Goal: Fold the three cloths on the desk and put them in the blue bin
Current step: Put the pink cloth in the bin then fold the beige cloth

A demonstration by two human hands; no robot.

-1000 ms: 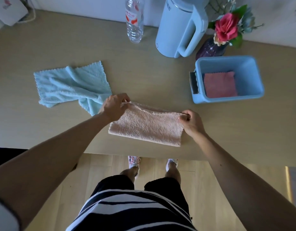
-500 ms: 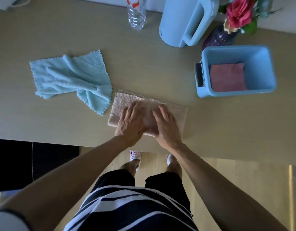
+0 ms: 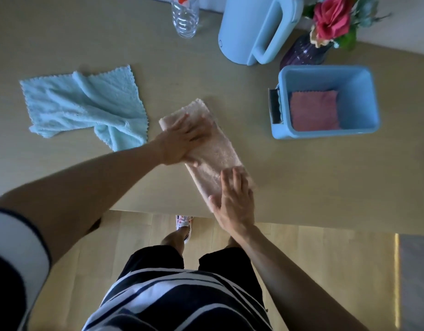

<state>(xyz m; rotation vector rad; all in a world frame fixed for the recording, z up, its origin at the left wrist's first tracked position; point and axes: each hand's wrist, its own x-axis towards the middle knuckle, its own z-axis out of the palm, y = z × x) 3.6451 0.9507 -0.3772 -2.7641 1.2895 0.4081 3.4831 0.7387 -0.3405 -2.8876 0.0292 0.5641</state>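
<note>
Fleecy peach cloth (image 3: pixel 215 151), folded into one long strip, lies diagonally near the desk (image 3: pixel 301 177) edge under my left hand (image 3: pixel 182 144) and right hand (image 3: pixel 233 199), fingers spread flat, gripping nothing. One rumpled aqua cloth (image 3: pixel 87 106) lies left; one folded pink cloth (image 3: pixel 313 111) sits inside the blue plastic bin (image 3: pixel 363 96).

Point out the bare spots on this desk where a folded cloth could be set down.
Bare desk lies between the folded peach terry cloth and the blue plastic bin, and near of the bin to the desk edge. Also open: the far-left stretch between the crumpled light blue cloth and the clear plastic bottle. The far-right corner is crowded with the pale blue jug and purple vase.
</note>
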